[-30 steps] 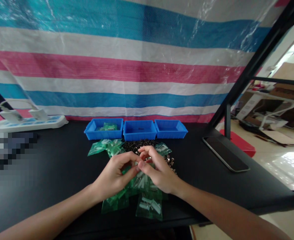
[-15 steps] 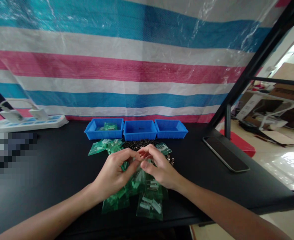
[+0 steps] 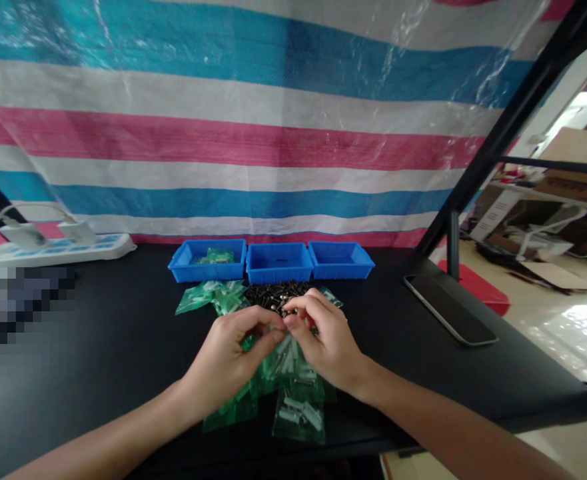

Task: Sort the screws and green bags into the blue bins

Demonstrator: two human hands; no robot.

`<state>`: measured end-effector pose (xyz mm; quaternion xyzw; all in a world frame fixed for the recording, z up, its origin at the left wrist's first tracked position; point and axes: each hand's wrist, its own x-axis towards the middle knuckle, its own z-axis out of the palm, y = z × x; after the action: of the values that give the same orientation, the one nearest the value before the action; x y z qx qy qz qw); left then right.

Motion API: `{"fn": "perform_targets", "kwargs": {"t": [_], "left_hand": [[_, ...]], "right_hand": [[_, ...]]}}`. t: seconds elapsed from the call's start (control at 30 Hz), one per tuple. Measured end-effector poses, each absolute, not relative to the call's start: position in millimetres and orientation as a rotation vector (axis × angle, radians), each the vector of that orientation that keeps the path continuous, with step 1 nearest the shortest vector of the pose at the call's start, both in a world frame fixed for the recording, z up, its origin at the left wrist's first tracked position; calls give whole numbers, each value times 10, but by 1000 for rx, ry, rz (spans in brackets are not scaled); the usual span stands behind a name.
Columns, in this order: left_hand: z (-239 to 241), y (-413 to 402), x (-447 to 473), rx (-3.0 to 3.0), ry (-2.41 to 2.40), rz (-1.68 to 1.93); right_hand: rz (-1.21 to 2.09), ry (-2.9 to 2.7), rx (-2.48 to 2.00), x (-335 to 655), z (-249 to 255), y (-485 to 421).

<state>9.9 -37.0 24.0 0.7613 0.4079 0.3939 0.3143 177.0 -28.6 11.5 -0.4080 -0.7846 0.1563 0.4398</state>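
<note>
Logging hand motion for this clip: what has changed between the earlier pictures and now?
The right hand has shifted slightly right, its index finger drawn closer to its thumb. Whether anything was gripped or released can't be made out. The left hand, trays and phone stayed put.

The black desk (image 3: pixel 123 333) is carrying three blue trays (image 3: pixel 279 274), a heap of dark pieces (image 3: pixel 276 292) and green packets (image 3: pixel 298 419). A phone (image 3: pixel 450 311) is lying at the right, a white power strip (image 3: pixel 100 251) at the left.
</note>
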Motion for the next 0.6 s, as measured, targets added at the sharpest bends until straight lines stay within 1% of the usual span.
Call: {"fn": "perform_targets", "kwargs": {"t": [0.1, 0.3, 0.6], "left_hand": [[247, -356, 112, 1806, 1036, 993], [227, -352, 143, 1561, 912, 955], [233, -374, 117, 1613, 854, 913]], "right_hand": [[304, -1962, -996, 1792, 90, -274], [245, -2065, -953, 1781, 79, -280], [254, -2111, -916, 1727, 89, -310]]}}
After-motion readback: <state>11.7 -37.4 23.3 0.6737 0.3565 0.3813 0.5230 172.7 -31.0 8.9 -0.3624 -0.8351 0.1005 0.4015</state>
